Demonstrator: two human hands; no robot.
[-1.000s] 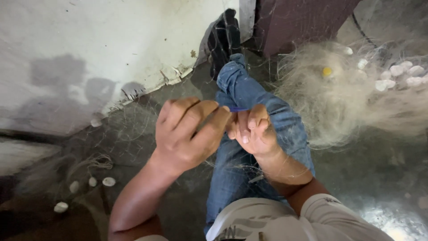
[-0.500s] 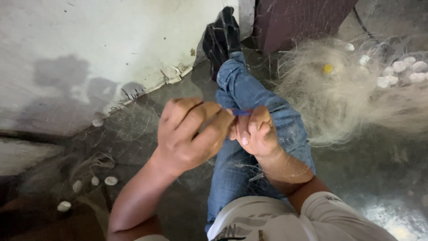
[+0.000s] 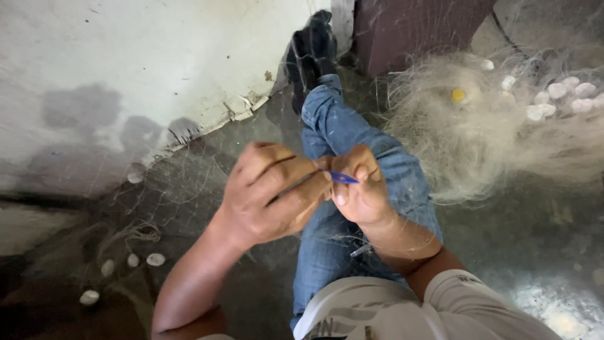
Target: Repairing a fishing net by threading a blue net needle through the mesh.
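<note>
— What are the hands doing?

— The left hand is curling shut, its fingers pinching thin strands of the fishing net that is spreading over the floor. The right hand is closing too, gripping a small blue netting needle whose tip is poking out between the two hands, which are touching.

— And where is all this sitting?

— Both hands are hovering above the person's outstretched leg in blue jeans, ending in a dark shoe near the white wall.

— Anything else around?

— A pale heap of bunched net is lying to the right of the leg, with white floats and one yellow float resting on it. More white floats are lying on the floor at lower left.
</note>
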